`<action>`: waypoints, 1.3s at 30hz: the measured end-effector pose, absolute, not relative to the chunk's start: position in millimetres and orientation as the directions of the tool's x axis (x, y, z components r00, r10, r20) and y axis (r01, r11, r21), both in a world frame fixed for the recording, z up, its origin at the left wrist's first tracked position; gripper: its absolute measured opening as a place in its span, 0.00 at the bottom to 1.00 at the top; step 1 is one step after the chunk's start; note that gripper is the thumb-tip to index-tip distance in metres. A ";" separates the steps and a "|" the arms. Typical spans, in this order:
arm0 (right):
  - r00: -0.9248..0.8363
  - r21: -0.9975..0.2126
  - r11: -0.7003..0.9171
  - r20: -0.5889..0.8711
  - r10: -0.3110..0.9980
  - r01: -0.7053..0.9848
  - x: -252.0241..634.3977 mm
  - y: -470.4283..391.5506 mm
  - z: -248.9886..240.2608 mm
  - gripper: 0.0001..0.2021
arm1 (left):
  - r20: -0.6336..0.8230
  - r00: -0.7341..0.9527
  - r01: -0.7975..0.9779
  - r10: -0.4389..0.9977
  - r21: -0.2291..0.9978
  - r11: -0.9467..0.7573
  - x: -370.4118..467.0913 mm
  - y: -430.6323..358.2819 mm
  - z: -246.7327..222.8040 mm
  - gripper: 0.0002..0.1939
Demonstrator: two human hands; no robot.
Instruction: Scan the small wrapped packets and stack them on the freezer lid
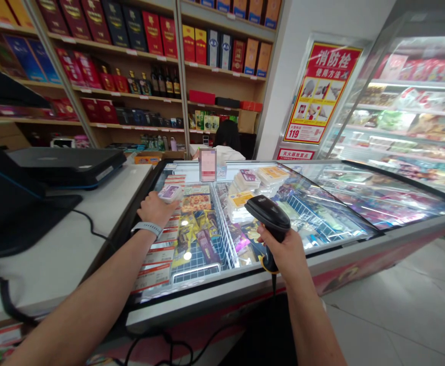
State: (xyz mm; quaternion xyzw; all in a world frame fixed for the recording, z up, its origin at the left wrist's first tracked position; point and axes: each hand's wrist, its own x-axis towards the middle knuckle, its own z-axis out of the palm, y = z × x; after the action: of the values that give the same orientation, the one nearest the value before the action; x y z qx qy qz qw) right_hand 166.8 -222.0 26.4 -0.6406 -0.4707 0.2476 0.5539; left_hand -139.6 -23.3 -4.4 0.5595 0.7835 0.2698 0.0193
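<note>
My right hand [283, 249] is wrapped round the handle of a black barcode scanner [268, 211]. Its head points up and left, over the glass lid of a chest freezer [207, 292]. My left hand [156, 209], with a pale watch band on the wrist, grips a small clear plastic box with a purple label [170, 192] on the left side of the lid. Between the hands, under the glass, lie wrapped ice creams [207, 244] in wire baskets. Stacks of similar boxes with orange labels [241, 198] and purple labels [249, 176] stand on the glass beyond the scanner.
A white counter [119, 203] with a flat black scale-like device [70, 160] adjoins the freezer on the left. Cables hang below and in front. Behind the freezer, a person [228, 145] is partly visible before shelves of boxed bottles [154, 33]. A refrigerated display [416, 112] stands right.
</note>
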 end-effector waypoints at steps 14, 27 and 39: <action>0.467 -0.955 0.038 0.179 0.866 0.295 176.9 -223.0 20.7 0.22 | 0.383 -0.321 0.870 0.866 0.480 0.110 -145.0 -30.4 -4.1 0.57; 0.492 -0.949 0.075 0.225 0.841 0.305 185.7 -235.1 20.6 0.22 | 0.519 0.387 0.630 0.762 0.454 -0.629 -36.7 -69.2 22.0 0.42; 0.523 -0.954 0.063 0.215 0.825 0.293 188.0 -238.5 14.0 0.22 | 0.615 0.304 0.652 0.727 0.422 -0.630 -12.8 -73.6 23.8 0.28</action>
State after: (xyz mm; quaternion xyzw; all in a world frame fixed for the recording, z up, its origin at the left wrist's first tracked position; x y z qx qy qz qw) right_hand 188.0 -238.5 14.0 -0.6459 -0.4326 0.2269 0.5866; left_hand -12.8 -73.6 23.8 0.8063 0.4277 0.4060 0.0461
